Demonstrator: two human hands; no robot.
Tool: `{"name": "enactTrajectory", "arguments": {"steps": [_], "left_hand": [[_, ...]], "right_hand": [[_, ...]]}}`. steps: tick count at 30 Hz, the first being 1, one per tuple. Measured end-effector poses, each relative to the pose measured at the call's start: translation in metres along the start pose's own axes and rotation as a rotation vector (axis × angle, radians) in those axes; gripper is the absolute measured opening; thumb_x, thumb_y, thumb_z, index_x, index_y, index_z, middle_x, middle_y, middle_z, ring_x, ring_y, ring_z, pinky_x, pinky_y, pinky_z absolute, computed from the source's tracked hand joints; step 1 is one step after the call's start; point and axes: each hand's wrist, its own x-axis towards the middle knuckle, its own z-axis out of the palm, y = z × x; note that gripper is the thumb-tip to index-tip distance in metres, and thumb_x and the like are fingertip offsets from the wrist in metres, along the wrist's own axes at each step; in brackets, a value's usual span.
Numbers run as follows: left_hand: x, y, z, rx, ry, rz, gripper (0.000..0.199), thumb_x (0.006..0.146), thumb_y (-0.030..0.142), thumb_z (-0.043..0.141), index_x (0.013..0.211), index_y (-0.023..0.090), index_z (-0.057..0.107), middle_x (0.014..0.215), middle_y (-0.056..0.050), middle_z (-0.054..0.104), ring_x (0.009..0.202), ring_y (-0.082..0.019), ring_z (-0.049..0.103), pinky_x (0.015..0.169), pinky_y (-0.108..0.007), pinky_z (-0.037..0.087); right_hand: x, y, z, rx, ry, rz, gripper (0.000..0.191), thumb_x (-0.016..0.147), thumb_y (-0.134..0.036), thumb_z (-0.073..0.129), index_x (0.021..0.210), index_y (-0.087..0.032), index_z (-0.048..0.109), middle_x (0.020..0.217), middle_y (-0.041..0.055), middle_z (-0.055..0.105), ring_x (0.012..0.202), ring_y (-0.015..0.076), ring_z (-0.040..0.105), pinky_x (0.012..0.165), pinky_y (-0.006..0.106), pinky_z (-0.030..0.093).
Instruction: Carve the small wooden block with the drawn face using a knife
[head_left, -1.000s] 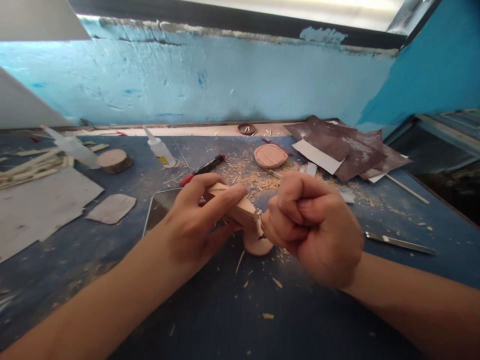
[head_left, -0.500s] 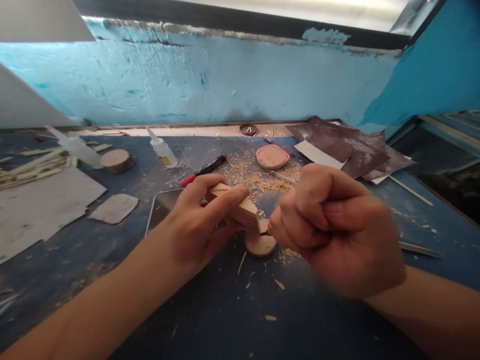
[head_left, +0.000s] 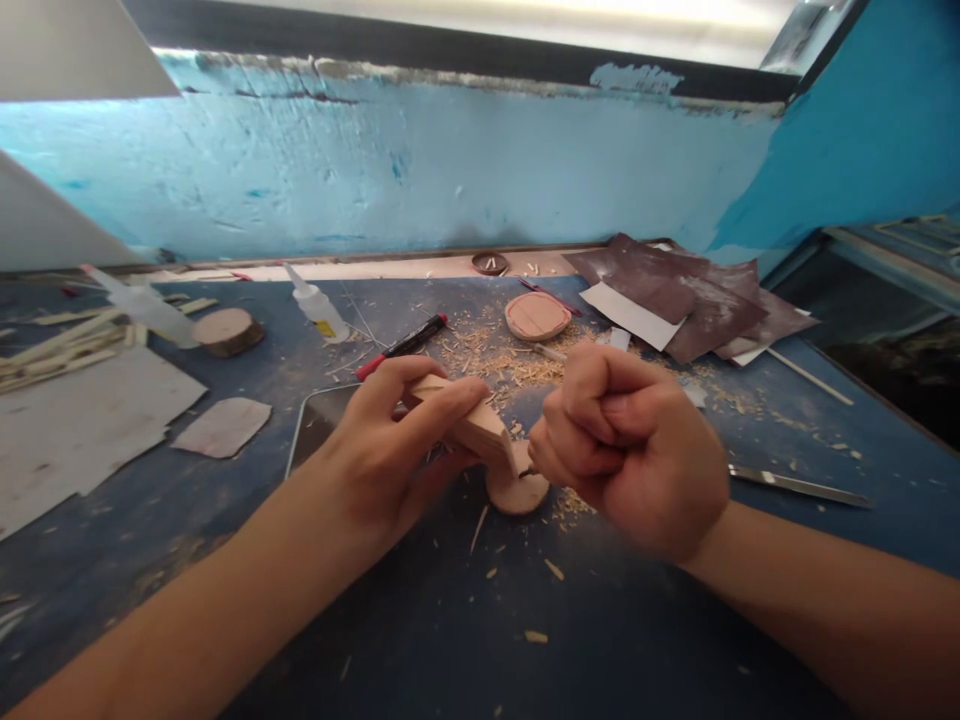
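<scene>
My left hand [head_left: 390, 430] is closed around a pale wooden block [head_left: 480, 425], thumb on top and fingers behind. The block is tilted, its near end over a small round wooden piece [head_left: 517, 492]; whether they touch or are joined I cannot tell. My right hand [head_left: 626, 445] makes a fist just to the right of that end. From the fist a thin dark tip [head_left: 527, 472] points towards the block; the rest of this tool is hidden in the fingers, so its kind does not show.
Wood shavings [head_left: 495, 350] lie behind the hands, near a marked wooden disc [head_left: 538, 316]. A red-black marker [head_left: 401, 346], two plastic bottles [head_left: 319, 310], [head_left: 146, 308] and a wood slice [head_left: 227, 331] stand leftwards. Sandpaper sheets [head_left: 697, 290] and a metal strip [head_left: 799, 485] lie right.
My right fist has drawn leftward and a little up, closer to the block, uncovering more of the metal strip. My left hand keeps its hold; the whole view has shifted slightly.
</scene>
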Motion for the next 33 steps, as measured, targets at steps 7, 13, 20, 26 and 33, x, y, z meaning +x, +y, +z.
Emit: {"name": "enactTrajectory", "arguments": {"steps": [7,13,20,26,33], "left_hand": [[0.000,0.000,0.004,0.037,0.018,0.007,0.045,0.097,0.016,0.065,0.139,0.028,0.053,0.131,-0.010,0.051,0.115,-0.023,0.064,0.101,-0.039,0.057],[0.000,0.001,0.000,0.045,-0.046,-0.010,0.051,0.096,0.011,0.063,0.142,0.028,0.049,0.136,-0.011,0.049,0.120,-0.024,0.062,0.103,-0.040,0.056],[-0.002,-0.003,0.004,0.055,-0.029,0.011,0.049,0.096,0.015,0.063,0.141,0.029,0.051,0.135,-0.010,0.050,0.117,-0.024,0.063,0.101,-0.039,0.057],[0.000,0.002,0.003,0.010,0.010,0.009,0.043,0.099,0.021,0.061,0.140,0.029,0.052,0.132,-0.009,0.051,0.117,-0.025,0.064,0.102,-0.039,0.056],[0.001,0.004,-0.002,-0.026,-0.045,-0.026,0.042,0.101,0.023,0.058,0.141,0.029,0.051,0.134,-0.009,0.049,0.121,-0.025,0.061,0.103,-0.040,0.055]], "right_hand": [[-0.001,-0.033,0.014,-0.042,-0.004,0.060,0.018,0.068,-0.012,0.052,0.057,-0.021,0.041,0.047,-0.0060,0.024,0.042,0.0104,0.023,0.046,0.029,0.024],[-0.003,-0.020,0.017,0.007,0.049,0.036,0.019,0.069,-0.010,0.050,0.058,-0.021,0.040,0.047,-0.0061,0.023,0.043,0.0096,0.020,0.045,0.028,0.020],[-0.002,-0.013,0.010,-0.010,0.013,0.009,0.019,0.074,-0.008,0.046,0.060,-0.021,0.045,0.050,-0.0061,0.028,0.043,0.0097,0.025,0.046,0.028,0.023],[0.001,0.005,0.001,0.043,-0.040,-0.042,0.021,0.081,-0.010,0.046,0.064,-0.022,0.045,0.052,-0.0077,0.028,0.043,0.0085,0.022,0.044,0.025,0.021],[0.001,-0.007,-0.005,0.055,-0.128,0.030,0.018,0.076,-0.008,0.043,0.066,-0.021,0.045,0.051,-0.0070,0.028,0.045,0.0094,0.021,0.046,0.026,0.020]]}}
